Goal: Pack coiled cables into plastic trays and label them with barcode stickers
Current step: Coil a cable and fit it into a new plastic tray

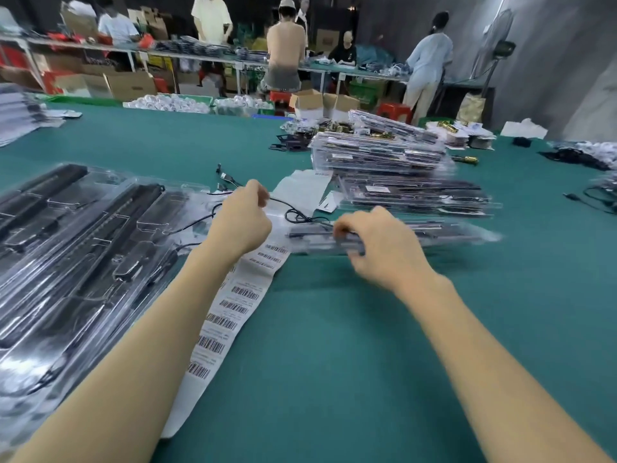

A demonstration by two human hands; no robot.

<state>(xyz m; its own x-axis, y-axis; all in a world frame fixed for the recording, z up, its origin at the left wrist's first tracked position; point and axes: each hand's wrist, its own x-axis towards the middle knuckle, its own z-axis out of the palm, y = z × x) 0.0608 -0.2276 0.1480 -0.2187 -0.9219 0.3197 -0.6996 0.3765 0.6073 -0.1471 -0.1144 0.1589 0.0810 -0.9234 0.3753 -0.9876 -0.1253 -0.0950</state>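
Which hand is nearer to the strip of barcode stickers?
Left. The left hand is directly above the upper end of the strip of barcode stickers. The right hand is further to the right, gripping a clear plastic tray.

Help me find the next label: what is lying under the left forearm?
The strip of barcode stickers runs under the left forearm on the green table. Printed barcodes show beside the arm; the part beneath the arm is hidden.
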